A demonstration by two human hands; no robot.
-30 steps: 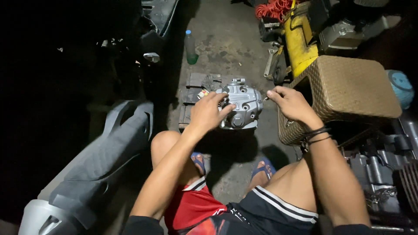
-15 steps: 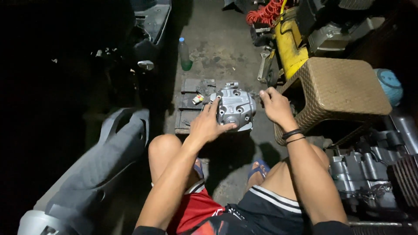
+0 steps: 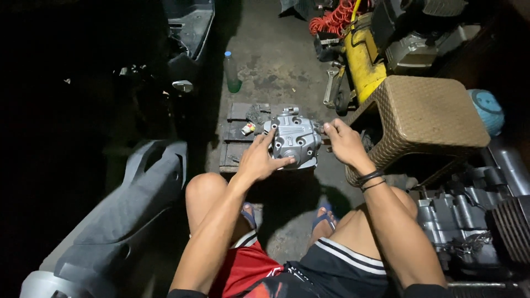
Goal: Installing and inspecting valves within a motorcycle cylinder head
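The person sits low over the concrete floor point(image 3: 276, 66) and holds a grey metal engine cylinder head point(image 3: 295, 138) with both hands. The left hand point(image 3: 259, 160) lies on its near left side, fingers spread over the casting and the thumb under its lower edge. The right hand point(image 3: 343, 144) grips the right side, fingers closed on the edge, with dark bands on the wrist. The part rests on a small dark wooden pallet point(image 3: 234, 135) on the floor, just beside a brown woven stool point(image 3: 425, 116). A green plastic bottle point(image 3: 232, 72) stands further away, and a yellow machine point(image 3: 364, 60) is behind the stool
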